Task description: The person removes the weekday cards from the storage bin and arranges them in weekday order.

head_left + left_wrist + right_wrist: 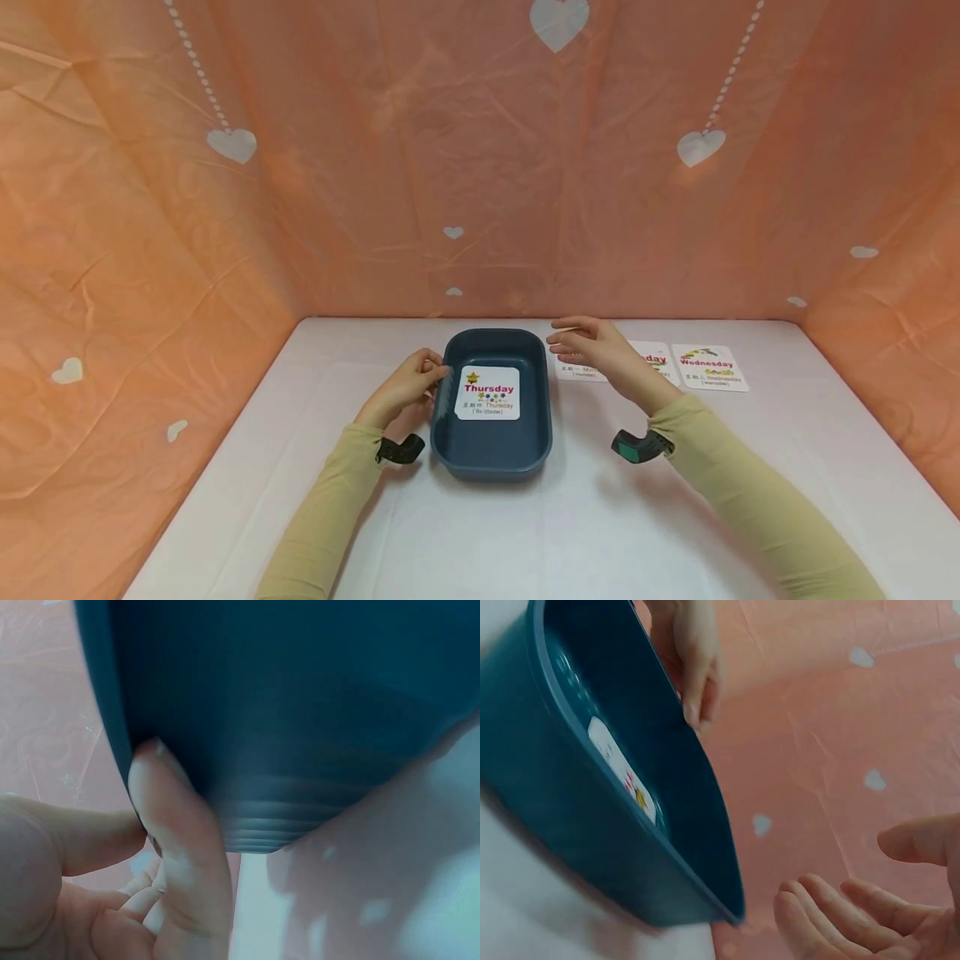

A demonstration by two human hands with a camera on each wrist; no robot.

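A dark blue rectangular tub [491, 454] stands on the table, and a white Thursday card [487, 393] lies flat inside it. My left hand [408, 383] pinches the tub's left rim between thumb and forefinger; the left wrist view shows this grip [180, 840] close up. Just right of the tub, my right hand [592, 343] hovers with fingers apart, holding nothing. Beneath and behind it lie a Monday card [577, 371] and another card [656, 357] whose text is partly hidden by the hand and forearm. A Wednesday card [708, 368] lies at the right of this row.
The white table [600, 533] is enclosed at the back and sides by an orange curtain [495, 167] with pale hearts. Its back edge runs just behind the tub and cards. A dark band with a small device [641, 446] sits on the right wrist.
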